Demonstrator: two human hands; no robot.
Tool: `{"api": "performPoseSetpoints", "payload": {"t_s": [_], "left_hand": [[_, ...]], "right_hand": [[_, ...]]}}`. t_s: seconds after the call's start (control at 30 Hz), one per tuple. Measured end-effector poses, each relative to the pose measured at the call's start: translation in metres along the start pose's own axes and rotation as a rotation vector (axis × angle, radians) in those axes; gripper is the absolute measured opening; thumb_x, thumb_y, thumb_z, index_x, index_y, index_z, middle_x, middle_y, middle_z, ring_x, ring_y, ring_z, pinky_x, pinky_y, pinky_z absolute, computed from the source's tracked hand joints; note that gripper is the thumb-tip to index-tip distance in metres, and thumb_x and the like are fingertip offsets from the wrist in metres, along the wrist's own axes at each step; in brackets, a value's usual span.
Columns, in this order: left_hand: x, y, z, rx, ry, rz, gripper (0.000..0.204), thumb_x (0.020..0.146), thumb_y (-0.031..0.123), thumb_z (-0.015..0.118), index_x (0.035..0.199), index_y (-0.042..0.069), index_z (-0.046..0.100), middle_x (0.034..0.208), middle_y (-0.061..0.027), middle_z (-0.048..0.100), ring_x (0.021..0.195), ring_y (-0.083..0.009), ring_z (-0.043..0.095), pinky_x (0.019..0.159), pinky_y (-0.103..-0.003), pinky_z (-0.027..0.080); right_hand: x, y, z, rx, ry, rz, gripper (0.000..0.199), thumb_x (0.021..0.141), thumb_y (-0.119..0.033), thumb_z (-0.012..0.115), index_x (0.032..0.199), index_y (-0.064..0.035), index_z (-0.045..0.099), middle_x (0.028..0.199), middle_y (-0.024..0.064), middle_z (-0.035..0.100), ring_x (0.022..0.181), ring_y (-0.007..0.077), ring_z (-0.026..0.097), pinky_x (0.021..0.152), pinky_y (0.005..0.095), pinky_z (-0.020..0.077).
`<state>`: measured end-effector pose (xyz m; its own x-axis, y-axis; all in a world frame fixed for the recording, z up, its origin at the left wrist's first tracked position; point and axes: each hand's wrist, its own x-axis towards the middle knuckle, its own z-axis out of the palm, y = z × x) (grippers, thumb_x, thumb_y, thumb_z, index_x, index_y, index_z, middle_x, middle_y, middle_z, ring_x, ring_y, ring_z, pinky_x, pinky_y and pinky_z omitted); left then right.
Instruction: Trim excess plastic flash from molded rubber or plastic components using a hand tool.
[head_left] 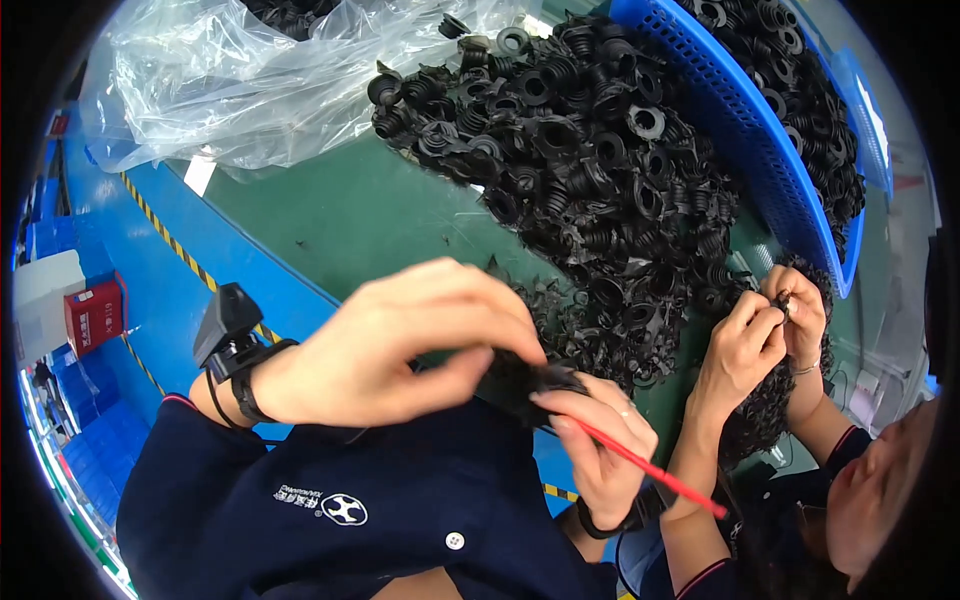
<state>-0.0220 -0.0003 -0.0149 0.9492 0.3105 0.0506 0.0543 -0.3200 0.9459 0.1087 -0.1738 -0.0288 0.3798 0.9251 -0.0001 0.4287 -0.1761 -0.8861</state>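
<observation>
Spreading beneath everything: a green surface [300, 235] with its left edge above a blue floor; anything nudged that way could drop off, I'd say.
Heap: black ribbed rubber parts [600, 150], piled from the middle toward the far right; a careless sleeve might start a slide.
Bag: crumpled clear plastic bag [230, 90], far left; its loose film could catch and drag pieces along.
Basket: blue basket [740, 110], far right, loaded with similar parts; a knock could spill some.
Neighbour: a co-worker's hands [750, 340], just right of the heap; elbows might bump at such close quarters.
Left hand: left hand [395, 345], curled over the work and blurred; I cannot tell whether its fingers grip.
Right hand: right hand [608, 440], fingers closed on the small piece; a weak pinch could let it slip.
Rod: thin red rod [655, 468], slanting nearward and right across that hand; its free end might jab the neighbour's arm.
Piece: black part [550, 385], at the right fingertips, near side; partly hidden, so misplacing it seems easy.
</observation>
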Motion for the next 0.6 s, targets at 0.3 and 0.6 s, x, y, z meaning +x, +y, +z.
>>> {"api": "performPoseSetpoints", "payload": {"t_s": [0.3,0.6], "left_hand": [[0.025,-0.031,-0.034,0.777,0.365,0.184,0.027,0.064,0.001,0.064,0.09,0.006,0.058,0.091,-0.0062,0.055,0.088,-0.0223,0.05,0.078,-0.031,0.039],[0.029,-0.058,-0.033,1.013,0.313,0.074,0.045,0.058,0.005,0.066,0.101,0.011,0.054,0.093,-0.006,0.047,0.088,-0.0235,0.046,0.078,-0.034,0.038]], "right_hand": [[-0.015,0.015,0.008,-0.595,0.121,-0.018,0.017,0.065,-0.006,0.065,0.082,-0.0059,0.061,0.091,0.0068,0.056,0.082,0.022,0.052,0.071,0.0317,0.0407],[-0.012,-0.005,-0.012,-0.522,0.172,0.01,0.02,0.063,-0.021,0.067,0.082,-0.0173,0.068,0.107,0.0061,0.05,0.094,0.0245,0.044,0.083,0.0336,0.0353]]}}
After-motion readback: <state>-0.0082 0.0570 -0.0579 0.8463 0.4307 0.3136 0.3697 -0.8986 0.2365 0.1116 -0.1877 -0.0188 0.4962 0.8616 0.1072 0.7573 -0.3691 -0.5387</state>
